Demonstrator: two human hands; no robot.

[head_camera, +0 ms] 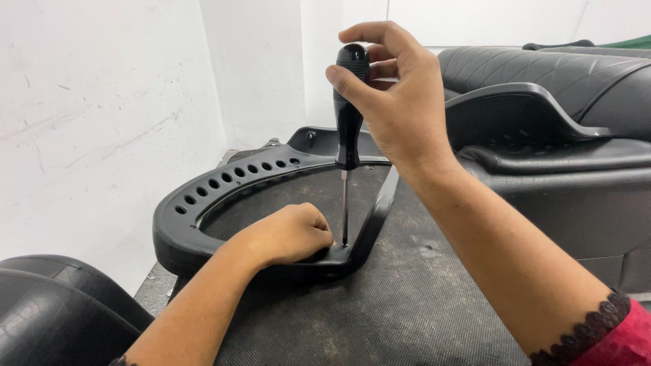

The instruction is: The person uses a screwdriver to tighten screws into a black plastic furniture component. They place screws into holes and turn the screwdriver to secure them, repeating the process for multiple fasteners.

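My right hand grips the upright screwdriver, my left fist pins the black frame; driving the screw needs steady downward twisting.

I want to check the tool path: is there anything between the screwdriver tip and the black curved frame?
Nothing visible. The screwdriver, held upright by the right hand, has its tip already on the black frame, beside the left hand.
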